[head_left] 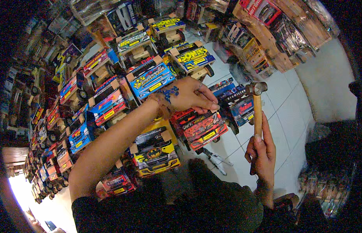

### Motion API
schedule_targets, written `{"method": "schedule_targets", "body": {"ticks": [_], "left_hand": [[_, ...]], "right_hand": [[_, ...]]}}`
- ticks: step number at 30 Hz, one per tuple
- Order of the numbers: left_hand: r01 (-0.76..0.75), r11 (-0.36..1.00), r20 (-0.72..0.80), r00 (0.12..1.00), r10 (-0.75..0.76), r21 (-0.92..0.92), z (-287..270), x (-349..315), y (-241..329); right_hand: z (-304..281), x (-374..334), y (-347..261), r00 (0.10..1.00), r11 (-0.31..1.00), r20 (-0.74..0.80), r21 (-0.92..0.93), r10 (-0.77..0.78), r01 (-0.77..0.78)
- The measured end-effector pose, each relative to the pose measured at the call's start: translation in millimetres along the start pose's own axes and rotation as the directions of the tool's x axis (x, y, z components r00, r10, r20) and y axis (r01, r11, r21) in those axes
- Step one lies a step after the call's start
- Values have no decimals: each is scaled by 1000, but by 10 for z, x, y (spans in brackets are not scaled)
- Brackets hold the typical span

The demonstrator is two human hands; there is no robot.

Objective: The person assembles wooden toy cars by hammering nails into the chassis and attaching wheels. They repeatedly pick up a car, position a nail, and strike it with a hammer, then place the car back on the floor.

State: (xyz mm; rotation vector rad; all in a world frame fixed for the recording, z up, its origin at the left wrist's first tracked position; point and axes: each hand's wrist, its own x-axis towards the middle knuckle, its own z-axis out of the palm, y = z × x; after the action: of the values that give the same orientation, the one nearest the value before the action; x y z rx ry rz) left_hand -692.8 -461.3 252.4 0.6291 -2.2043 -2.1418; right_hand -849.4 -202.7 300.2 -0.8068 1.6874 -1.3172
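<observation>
My right hand [262, 153] grips a hammer [258, 112] by its wooden handle, with the metal head raised above the floor tiles. My left hand [187, 95] reaches across to a red toy truck [206, 130], its thumb and fingers pinched together at the truck's upper edge. Whatever lies between those fingertips is too small to make out. A blue toy truck [152, 81] is partly behind my left wrist. Nearer to me stands a yellow and black toy truck [155, 153]. Another dark blue toy truck [241, 108] stands just past the red one, close to the hammer.
Rows of colourful toy trucks [107, 105] fill the floor to the left and ahead. A grey metal hand tool [218, 159] lies on the white tiles [280, 134] near the red truck. More wrapped wooden trucks [290, 35] are stacked at the far right beside a pale wall [325, 85].
</observation>
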Motion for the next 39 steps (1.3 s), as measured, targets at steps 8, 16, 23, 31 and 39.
{"method": "schedule_targets", "body": {"ticks": [8, 16, 23, 31, 39], "left_hand": [[-18, 997, -20, 1000, 17, -81, 37, -14, -30], [-21, 996, -39, 999, 18, -89, 30, -2, -51], [-23, 995, -55, 998, 18, -99, 37, 12, -82], [-81, 992, -44, 996, 77, -100, 23, 44, -129], [-64, 995, -71, 996, 59, -70, 46, 40, -115]], "right_hand": [[39, 8, 16, 1000, 1000, 18, -15, 19, -19], [60, -20, 7, 1000, 995, 18, -99, 20, -18], [-6, -27, 54, 997, 919, 72, -391, -33, 58], [-65, 31, 158, 932, 595, 266, -717, -246, 362], [-145, 28, 308, 835, 363, 395, -767, -384, 530]]}}
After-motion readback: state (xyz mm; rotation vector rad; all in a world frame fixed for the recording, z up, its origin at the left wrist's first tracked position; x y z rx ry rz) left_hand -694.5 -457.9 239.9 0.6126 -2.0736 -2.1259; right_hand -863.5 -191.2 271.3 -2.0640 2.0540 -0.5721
